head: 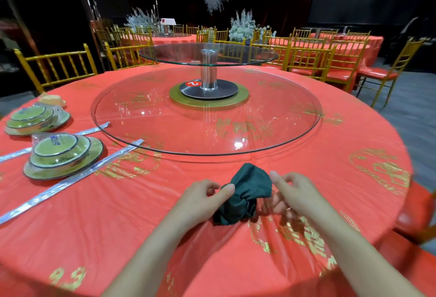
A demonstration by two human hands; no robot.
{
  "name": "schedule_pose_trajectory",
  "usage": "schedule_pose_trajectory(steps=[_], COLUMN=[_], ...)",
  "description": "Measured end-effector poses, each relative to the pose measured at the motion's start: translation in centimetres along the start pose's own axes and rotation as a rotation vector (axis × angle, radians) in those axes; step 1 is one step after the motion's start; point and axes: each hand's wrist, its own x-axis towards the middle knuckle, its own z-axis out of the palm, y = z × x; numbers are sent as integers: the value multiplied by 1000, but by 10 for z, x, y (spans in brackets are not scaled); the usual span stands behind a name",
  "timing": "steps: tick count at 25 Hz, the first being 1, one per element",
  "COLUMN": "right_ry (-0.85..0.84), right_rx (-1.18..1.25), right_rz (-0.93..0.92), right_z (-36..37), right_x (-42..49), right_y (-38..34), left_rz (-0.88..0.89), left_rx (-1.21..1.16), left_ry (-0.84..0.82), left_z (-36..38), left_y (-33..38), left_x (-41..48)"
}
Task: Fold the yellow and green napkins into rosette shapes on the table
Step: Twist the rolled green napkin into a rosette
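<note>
Right, green napkin [245,194] lay bunched on red tablecloth [132,207] nr front edge, btwn both hands. L hand [200,200]: thumb on napkin's left side, fingers curled, grip unclear. R hand [295,193]: thumb at upper-right edge, fingers blurred, couldn't tell hold.

Matt dark-green cloth napkin [247,190] between left hand [200,200] and right hand [295,193]; glossy, wrinkled red tablecloth [141,214] beneath; smooth clear glass turntable [165,120] beyond, polished metal post [208,72]
</note>
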Motion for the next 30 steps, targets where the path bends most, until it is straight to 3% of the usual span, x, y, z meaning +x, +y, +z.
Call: schedule_pose_trajectory(steps=[3, 12, 14, 17, 19, 21, 25, 27, 30], right_ry=[-258, -350, -297, -194, -220, -254, -369, -395, -343], right_rx=[264, 455, 518, 520, 415, 151, -48, -180, -379], right_rz=[165, 126, 109, 95, 40, -111, -321, -470, -633], right_z=[18, 16, 13, 2, 0, 3, 14, 19, 18], right_x=[-16, -24, -21, -12, -10, -7, -5, -4, -9], right_y=[-3, 1, -2, -6, -9, -8, -15, -18, -14], left_rz=[32, 156, 289, 626, 772, 848, 807, 762, 745], left_rx=[83, 16, -40, 108, 297, 426, 236, 144, 192], left_ry=[-27, 83, 208, 292, 260, 201, 60, 91, 125], left_z=[3, 6, 2, -2, -1, 1, -6, -13, -24], left_y=[8, 20, 22, 19, 12, 4, -9, -19, -31], left_x=[-1, -7, -5, -2, -3, -5, -16, -20, -27])
